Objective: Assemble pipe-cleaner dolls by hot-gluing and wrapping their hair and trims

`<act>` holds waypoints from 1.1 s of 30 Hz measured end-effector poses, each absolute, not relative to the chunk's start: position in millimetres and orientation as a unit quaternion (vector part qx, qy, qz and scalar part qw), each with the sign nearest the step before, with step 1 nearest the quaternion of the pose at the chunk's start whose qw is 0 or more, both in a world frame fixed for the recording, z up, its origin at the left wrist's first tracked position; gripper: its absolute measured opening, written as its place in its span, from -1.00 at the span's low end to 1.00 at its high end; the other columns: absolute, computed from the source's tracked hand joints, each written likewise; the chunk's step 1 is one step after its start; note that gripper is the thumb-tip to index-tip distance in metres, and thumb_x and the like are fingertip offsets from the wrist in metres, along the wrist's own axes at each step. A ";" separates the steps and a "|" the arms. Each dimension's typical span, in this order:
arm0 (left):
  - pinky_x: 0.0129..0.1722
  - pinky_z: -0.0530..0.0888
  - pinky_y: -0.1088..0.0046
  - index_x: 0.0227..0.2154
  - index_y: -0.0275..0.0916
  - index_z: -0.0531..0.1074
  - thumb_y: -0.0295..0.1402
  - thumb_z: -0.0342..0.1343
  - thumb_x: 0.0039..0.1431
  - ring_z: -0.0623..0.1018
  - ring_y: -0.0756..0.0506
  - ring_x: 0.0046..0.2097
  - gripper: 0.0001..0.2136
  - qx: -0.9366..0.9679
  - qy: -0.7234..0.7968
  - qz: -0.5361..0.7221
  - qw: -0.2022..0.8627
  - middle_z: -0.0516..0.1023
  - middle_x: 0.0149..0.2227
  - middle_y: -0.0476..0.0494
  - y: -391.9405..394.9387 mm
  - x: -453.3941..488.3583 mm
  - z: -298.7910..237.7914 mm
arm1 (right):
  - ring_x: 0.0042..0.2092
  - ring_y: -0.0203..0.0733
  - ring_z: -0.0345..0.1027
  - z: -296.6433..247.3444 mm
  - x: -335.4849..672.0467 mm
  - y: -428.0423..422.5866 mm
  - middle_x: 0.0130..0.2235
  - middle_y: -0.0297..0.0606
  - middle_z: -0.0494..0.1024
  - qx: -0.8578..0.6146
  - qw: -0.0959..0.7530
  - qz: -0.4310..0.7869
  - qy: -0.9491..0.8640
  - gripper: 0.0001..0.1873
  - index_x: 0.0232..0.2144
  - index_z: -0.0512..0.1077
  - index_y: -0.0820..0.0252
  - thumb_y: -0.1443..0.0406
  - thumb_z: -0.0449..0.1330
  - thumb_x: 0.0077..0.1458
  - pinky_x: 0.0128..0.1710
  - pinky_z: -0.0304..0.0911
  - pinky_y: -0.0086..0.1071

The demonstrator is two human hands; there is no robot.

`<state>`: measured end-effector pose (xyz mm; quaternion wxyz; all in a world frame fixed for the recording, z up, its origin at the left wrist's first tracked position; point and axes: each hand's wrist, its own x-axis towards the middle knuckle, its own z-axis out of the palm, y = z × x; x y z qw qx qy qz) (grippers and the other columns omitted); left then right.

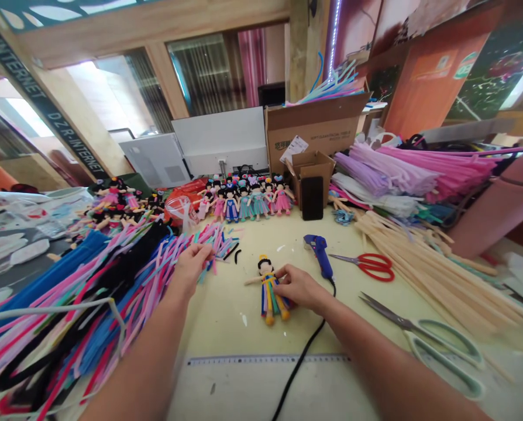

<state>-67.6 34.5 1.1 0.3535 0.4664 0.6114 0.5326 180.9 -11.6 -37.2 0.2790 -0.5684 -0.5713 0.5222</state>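
Note:
A small pipe-cleaner doll (269, 287) with black hair, a striped skirt and yellow feet lies on the table. My right hand (300, 286) grips it at its right side, with the thumb and fingers closed around its body. My left hand (195, 261) is at the edge of a heap of short pipe-cleaner pieces (220, 238), its fingers pinched together. What the pinch holds, if anything, is too small to make out. Two short black pieces (237, 256) lie just right of the heap.
A blue glue gun (319, 255) with a black cord, red-handled scissors (374, 266) and larger green-handled scissors (423, 336) lie right. A ruler (265, 360) lies in front. Finished dolls (244, 199) and a phone (312, 198) stand behind. Pipe-cleaner bundles (419, 263) flank both sides.

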 end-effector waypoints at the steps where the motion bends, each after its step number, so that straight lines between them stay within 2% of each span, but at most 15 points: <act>1: -0.48 0.29 0.48 -0.60 -0.25 0.47 -0.05 0.28 -0.24 0.42 -0.03 -0.46 -0.67 0.482 0.615 0.518 0.348 0.50 -0.54 -0.06 34.9 -65.8 -1.1 | -0.57 -0.34 0.31 -37.6 181.8 -11.6 -0.48 -0.44 0.39 -0.573 0.271 0.520 -0.573 -0.81 -0.31 0.29 0.18 0.40 0.17 -0.06 -0.61 0.23 -0.46; 3: -0.46 0.28 0.47 -0.59 -0.25 0.49 -0.02 0.23 -0.18 0.42 -0.05 -0.44 -0.66 0.513 0.620 0.490 0.334 0.49 -0.54 -0.07 36.6 -64.2 -4.9 | -0.56 -0.32 0.32 -38.3 183.8 -11.6 -0.49 -0.43 0.41 -0.578 0.255 0.490 -0.601 -0.83 -0.33 0.29 0.16 0.33 0.20 -0.03 -0.59 0.18 -0.46; 7: -0.40 0.30 0.44 -0.56 -0.23 0.49 -0.02 0.14 -0.12 0.43 -0.09 -0.40 -0.66 0.563 0.631 0.447 0.293 0.48 -0.53 -0.03 41.5 -68.4 -8.2 | -0.47 -0.27 0.31 -34.1 189.3 -11.4 -0.52 -0.35 0.47 -0.602 0.229 0.330 -0.690 -0.80 -0.43 0.34 0.15 0.15 0.16 0.08 -0.48 0.06 -0.44; 10: -0.36 0.33 0.42 -0.56 -0.22 0.45 -0.04 0.09 -0.08 0.43 -0.09 -0.41 -0.69 0.596 0.638 0.409 0.267 0.46 -0.55 0.01 42.4 -70.7 -7.7 | -0.43 -0.27 0.30 -27.2 193.5 -10.4 -0.50 -0.30 0.51 -0.608 0.217 0.280 -0.711 -0.73 -0.49 0.37 0.17 0.16 0.06 0.17 -0.43 0.03 -0.43; 16: -0.35 0.36 0.40 -0.51 -0.22 0.44 -0.13 -0.01 0.01 0.47 -0.11 -0.39 -0.73 0.683 0.623 0.289 0.249 0.49 -0.50 -0.03 34.8 -53.7 -10.8 | -0.41 -0.27 0.30 -23.2 196.0 -9.9 -0.48 -0.29 0.52 -0.605 0.168 0.287 -0.724 -0.73 -0.52 0.38 0.18 0.17 0.10 0.14 -0.42 0.00 -0.43; 20: -0.29 0.36 0.39 -0.43 -0.21 0.50 -0.24 0.08 -0.05 0.50 -0.13 -0.31 -0.81 0.747 0.592 0.199 0.229 0.57 -0.37 -0.09 27.3 -31.4 -20.3 | -0.44 -0.28 0.26 -29.7 192.6 -10.4 -0.51 -0.35 0.47 -0.607 0.170 0.296 -0.718 -0.78 -0.49 0.32 0.16 0.16 0.15 0.07 -0.47 -0.03 -0.44; 23: -0.26 0.36 0.38 -0.39 -0.22 0.51 -0.34 0.13 -0.09 0.50 -0.15 -0.26 -0.84 0.777 0.577 0.153 0.200 0.55 -0.33 -0.14 23.5 -17.1 -27.6 | -0.46 -0.30 0.24 -34.4 190.1 -10.8 -0.51 -0.39 0.42 -0.600 0.190 0.307 -0.714 -0.80 -0.48 0.24 0.14 0.20 0.20 -0.01 -0.49 -0.02 -0.46; 29: -0.22 0.35 0.37 -0.43 -0.22 0.48 -0.46 0.01 0.01 0.48 -0.14 -0.21 -0.86 0.802 0.560 0.127 0.166 0.51 -0.33 -0.14 23.6 -9.1 -36.0 | -0.47 -0.33 0.21 -34.5 187.2 -13.3 -0.50 -0.45 0.37 -0.580 0.207 0.358 -0.702 -0.80 -0.47 0.17 0.13 0.33 0.18 -0.09 -0.50 0.00 -0.48; 33: -0.23 0.36 0.40 -0.45 -0.20 0.48 -0.45 0.03 0.02 0.49 -0.12 -0.22 -0.88 0.806 0.553 0.123 0.171 0.52 -0.34 -0.11 23.1 -9.8 -38.8 | -0.47 -0.33 0.18 -33.6 186.3 -14.4 -0.52 -0.47 0.34 -0.573 0.206 0.350 -0.712 -0.81 -0.46 0.17 0.12 0.36 0.17 -0.11 -0.49 -0.01 -0.48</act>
